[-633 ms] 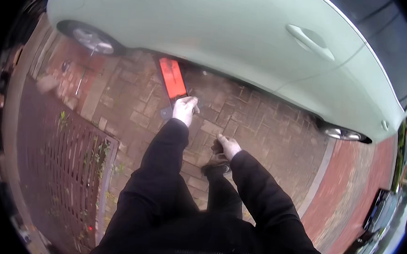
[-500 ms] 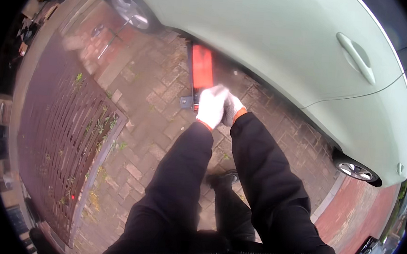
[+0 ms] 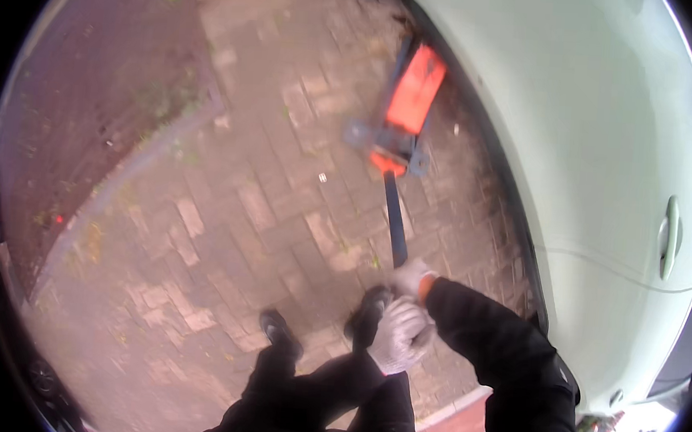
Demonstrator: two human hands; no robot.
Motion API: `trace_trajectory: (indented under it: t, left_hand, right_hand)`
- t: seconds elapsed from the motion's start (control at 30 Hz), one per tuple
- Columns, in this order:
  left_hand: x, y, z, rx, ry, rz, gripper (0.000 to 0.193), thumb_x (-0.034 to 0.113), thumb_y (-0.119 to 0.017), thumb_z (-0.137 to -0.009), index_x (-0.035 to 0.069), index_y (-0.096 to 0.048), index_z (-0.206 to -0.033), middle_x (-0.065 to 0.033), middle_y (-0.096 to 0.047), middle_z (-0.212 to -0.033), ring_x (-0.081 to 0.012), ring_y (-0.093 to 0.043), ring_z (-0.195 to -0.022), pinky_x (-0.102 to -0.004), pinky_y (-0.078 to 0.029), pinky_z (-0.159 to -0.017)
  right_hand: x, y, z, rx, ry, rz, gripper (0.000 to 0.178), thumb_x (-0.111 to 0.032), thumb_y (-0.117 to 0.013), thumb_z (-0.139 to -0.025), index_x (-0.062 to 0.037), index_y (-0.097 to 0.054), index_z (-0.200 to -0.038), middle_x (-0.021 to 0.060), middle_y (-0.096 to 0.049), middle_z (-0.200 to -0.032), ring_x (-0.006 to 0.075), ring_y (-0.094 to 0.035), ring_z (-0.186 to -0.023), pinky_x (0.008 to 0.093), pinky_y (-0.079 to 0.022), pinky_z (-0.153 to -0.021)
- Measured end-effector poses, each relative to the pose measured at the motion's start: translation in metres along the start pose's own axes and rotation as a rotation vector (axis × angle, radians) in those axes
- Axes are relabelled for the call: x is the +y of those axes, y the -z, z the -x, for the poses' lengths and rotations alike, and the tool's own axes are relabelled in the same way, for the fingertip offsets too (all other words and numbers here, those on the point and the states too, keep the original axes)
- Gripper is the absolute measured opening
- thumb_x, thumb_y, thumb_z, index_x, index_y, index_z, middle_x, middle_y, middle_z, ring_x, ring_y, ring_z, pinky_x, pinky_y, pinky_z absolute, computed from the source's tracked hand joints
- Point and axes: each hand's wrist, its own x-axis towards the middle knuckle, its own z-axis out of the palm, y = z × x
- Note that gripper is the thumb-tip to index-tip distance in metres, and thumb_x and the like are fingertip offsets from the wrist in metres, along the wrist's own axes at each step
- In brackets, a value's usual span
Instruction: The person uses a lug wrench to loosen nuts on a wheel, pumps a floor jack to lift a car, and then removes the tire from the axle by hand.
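An orange-red floor jack [image 3: 416, 90] stands on the paving at the sill of a pale green car [image 3: 599, 153], its far end close to the car's underside. From the jack's near end a long black handle [image 3: 395, 219] slopes back toward me. My right hand [image 3: 412, 276], in a white glove with an orange cuff, is closed around this handle. Nearer my body, my left hand [image 3: 402, 336], also gloved in white, is closed at the handle's upper end. The handle's tip is hidden by my gloves.
A dark slatted metal panel [image 3: 106, 95] lies blurred at the left, bordered by a curved edge. My shoes [image 3: 280, 329] stand on the brick paving [image 3: 240, 233] left of the handle. The car's flank takes up the right side.
Both hands have come down and back toward my body, and the handle now shows stretched between them and the jack. The view has turned, shifting the car and the panel in the picture.
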Motion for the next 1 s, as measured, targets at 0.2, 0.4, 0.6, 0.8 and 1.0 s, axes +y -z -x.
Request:
trace_trajectory:
  t: [0.2, 0.4, 0.6, 0.8, 1.0]
  left_hand:
    - [0.007, -0.039, 0.005, -0.288, 1.206, -0.286, 0.024, 0.017, -0.061, -0.088, -0.001, -0.065, -0.104, -0.0186, -0.066, -0.095, -0.0414, -0.063, -0.095, -0.0465, -0.051, -0.083]
    - [-0.065, -0.044, 0.045, -0.293, 1.421, -0.214, 0.025, 0.017, -0.06, -0.089, -0.001, -0.065, -0.105, -0.0188, -0.066, -0.096, -0.0412, -0.062, -0.096, -0.0466, -0.051, -0.083]
    - [-0.118, -0.025, 0.078, -0.245, 1.46, -0.236, 0.025, 0.018, -0.059, -0.089, 0.0, -0.065, -0.105, -0.0189, -0.066, -0.098, -0.0409, -0.062, -0.098, -0.0466, -0.051, -0.084]
    - [-0.27, -0.007, 0.128, -0.218, 1.581, -0.159, 0.026, 0.019, -0.059, -0.09, 0.0, -0.065, -0.106, -0.019, -0.066, -0.099, -0.0407, -0.062, -0.099, -0.0467, -0.051, -0.085]
    - [-0.306, 0.001, 0.157, -0.177, 1.603, -0.066, 0.026, 0.02, -0.058, -0.091, 0.001, -0.065, -0.107, -0.0191, -0.066, -0.101, -0.0405, -0.062, -0.1, -0.0467, -0.051, -0.085]
  right_hand:
    - [-0.001, -0.018, -0.015, -0.427, 0.529, 1.151, 0.034, -0.027, -0.056, -0.09, -0.0064, -0.071, -0.112, 0.0155, -0.072, -0.106, 0.0246, -0.07, -0.099, 0.0377, -0.055, -0.087]
    - [0.014, -0.061, 0.032, 0.097, -0.289, -0.113, 0.034, -0.029, -0.061, -0.087, -0.0073, -0.073, -0.11, 0.0152, -0.073, -0.105, 0.0278, -0.071, -0.097, 0.0372, -0.056, -0.077]
    - [0.009, -0.144, 0.038, 0.206, -0.433, -0.166, 0.032, -0.023, -0.062, -0.08, 0.003, -0.062, -0.1, 0.0255, -0.07, -0.094, 0.0403, -0.07, -0.093, 0.0481, -0.056, -0.08]
    - [0.019, -0.255, -0.093, 0.411, -0.363, -0.287, 0.029, -0.021, -0.065, -0.078, -0.0049, -0.058, -0.101, 0.0232, -0.068, -0.086, 0.0426, -0.069, -0.086, 0.053, -0.052, -0.076]
    - [0.034, -0.327, -0.181, 0.626, -0.408, -0.298, 0.03, -0.018, -0.069, -0.078, -0.0009, -0.06, -0.101, 0.02, -0.068, -0.079, 0.0409, -0.066, -0.076, 0.0489, -0.051, -0.073]
